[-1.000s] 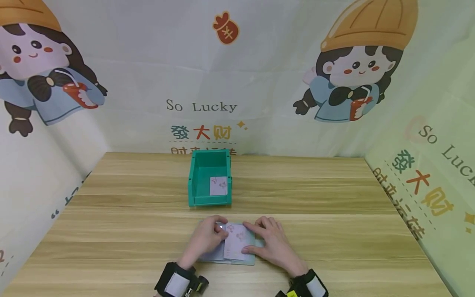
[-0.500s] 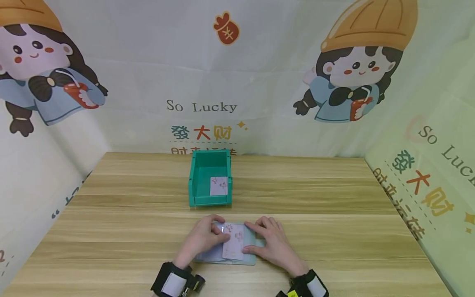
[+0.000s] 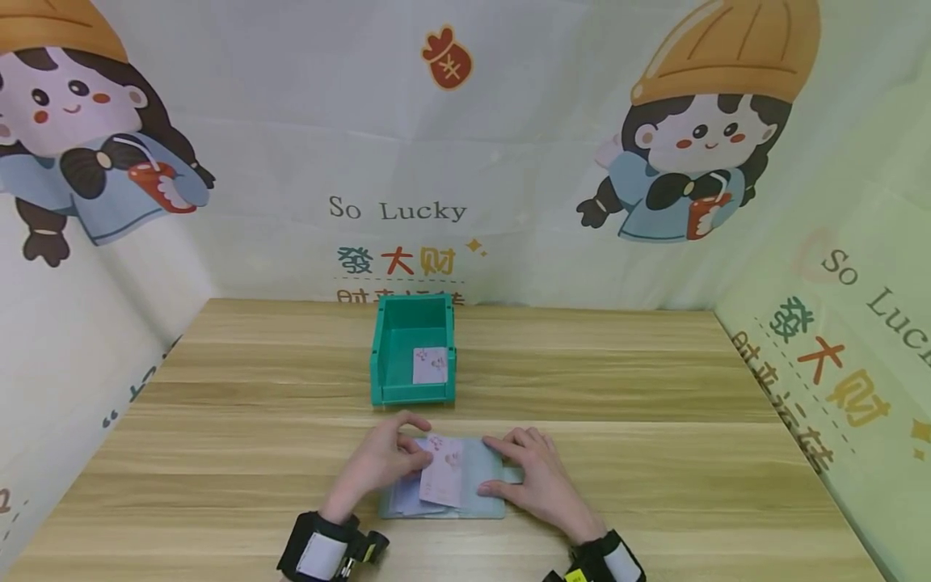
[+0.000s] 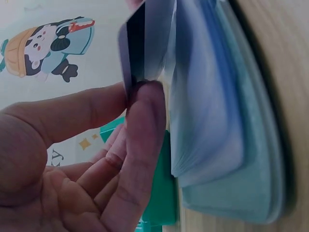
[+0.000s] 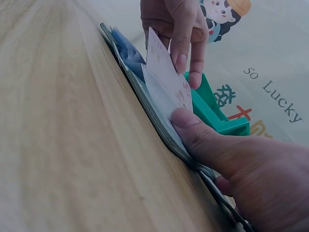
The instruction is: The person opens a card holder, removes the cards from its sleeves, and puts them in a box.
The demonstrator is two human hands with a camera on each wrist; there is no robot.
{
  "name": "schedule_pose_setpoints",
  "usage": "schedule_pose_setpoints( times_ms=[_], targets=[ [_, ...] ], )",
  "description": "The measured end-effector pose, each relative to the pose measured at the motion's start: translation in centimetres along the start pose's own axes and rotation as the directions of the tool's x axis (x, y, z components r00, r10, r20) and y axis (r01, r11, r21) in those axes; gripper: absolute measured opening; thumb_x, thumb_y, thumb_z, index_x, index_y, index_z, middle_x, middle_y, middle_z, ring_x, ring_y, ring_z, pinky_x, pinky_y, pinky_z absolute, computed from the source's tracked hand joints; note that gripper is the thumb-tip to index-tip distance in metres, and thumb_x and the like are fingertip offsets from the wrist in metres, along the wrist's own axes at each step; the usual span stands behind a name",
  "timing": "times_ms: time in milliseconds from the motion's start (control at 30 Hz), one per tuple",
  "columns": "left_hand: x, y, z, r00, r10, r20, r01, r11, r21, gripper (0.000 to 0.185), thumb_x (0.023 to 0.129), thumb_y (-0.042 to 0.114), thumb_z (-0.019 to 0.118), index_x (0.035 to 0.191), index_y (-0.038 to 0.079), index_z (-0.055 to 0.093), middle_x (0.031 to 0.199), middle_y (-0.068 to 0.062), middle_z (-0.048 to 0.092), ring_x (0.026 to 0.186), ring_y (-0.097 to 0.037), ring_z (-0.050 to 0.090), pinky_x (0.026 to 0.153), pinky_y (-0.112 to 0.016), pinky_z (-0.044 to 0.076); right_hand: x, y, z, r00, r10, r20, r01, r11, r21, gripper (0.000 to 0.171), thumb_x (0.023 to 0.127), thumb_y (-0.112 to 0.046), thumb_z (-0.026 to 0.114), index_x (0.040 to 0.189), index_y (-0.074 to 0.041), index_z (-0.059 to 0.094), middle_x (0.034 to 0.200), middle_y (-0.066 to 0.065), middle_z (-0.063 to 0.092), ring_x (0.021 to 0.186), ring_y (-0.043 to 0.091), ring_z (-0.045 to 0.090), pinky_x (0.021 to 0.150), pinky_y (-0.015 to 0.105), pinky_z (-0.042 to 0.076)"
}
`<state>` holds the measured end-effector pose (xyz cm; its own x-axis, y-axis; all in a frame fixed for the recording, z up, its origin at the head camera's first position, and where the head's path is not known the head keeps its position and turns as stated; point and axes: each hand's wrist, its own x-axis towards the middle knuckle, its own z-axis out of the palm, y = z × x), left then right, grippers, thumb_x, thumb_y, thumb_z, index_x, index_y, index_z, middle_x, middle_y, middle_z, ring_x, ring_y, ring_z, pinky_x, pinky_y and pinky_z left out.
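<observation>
Since the earlier frame the card has shifted leftward and tilted up off the card holder, and the left hand has drawn back with it. The left hand's fingers are clamped on the card's upper edge, thumb against forefinger. The right hand lies flat on the holder's right half, fingers straight and together, with the thumb pressing near the card's lower corner. The holder lies open on the tabletop, just in front of the green bin, which contains a second card.

To perform this step well, judged from this position: maintain downward pressure with the right hand so the holder does not slide, and draw the card along the line of its pocket without bending it. Keep the pinch near the edge.
</observation>
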<state>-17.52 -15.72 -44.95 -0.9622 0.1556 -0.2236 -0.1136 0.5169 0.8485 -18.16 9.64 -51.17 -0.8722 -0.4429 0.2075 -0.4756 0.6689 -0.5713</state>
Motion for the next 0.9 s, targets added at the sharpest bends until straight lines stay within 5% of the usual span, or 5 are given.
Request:
schedule_pose_setpoints(
  times_ms=[200, 567, 900],
  targets=[
    [0.1, -0.2, -0.9, 1.000, 0.023, 0.001, -0.023, 1.000, -0.020, 0.024, 0.090, -0.003, 0.066, 0.114, -0.002, 0.064, 0.079, -0.009, 0.070, 0.063, -0.013, 0.061, 0.059, -0.028, 0.053, -0.1, 0.1, 0.1, 1.000, -0.012, -0.024, 0.013, 1.000, 0.005, 0.060, 0.078, -0.048, 0.082, 0.127, -0.017, 0.070, 0.090, -0.014, 0.053, 0.090, 0.004, 0.041, 0.084, 0.028, 0.031],
    [1.0, 0.8, -2.5, 0.984, 0.073, -0.162, -0.073, 0.997, 0.007, 0.020, 0.096, -0.002, 0.059, 0.112, -0.004, 0.070, 0.105, -0.018, 0.071, 0.076, -0.018, 0.060, 0.068, -0.031, 0.057, -0.3, 0.0, 0.1, 0.998, -0.031, -0.045, 0.031, 0.999, 0.010, 0.056, 0.077, -0.045, 0.083, 0.124, -0.016, 0.072, 0.087, -0.013, 0.054, 0.087, 0.003, 0.041, 0.083, 0.028, 0.032],
    [2.7, 0.8, -3.2, 0.953, 0.145, -0.267, -0.138, 0.989, 0.046, 0.031, 0.094, -0.002, 0.057, 0.124, -0.002, 0.067, 0.125, -0.025, 0.066, 0.072, -0.019, 0.054, 0.054, -0.022, 0.039, -0.2, -0.1, 0.1, 0.998, -0.033, -0.051, 0.034, 0.999, 0.015, 0.055, 0.077, -0.042, 0.084, 0.124, -0.016, 0.072, 0.088, -0.013, 0.056, 0.087, 0.003, 0.042, 0.083, 0.029, 0.032]
  ],
)
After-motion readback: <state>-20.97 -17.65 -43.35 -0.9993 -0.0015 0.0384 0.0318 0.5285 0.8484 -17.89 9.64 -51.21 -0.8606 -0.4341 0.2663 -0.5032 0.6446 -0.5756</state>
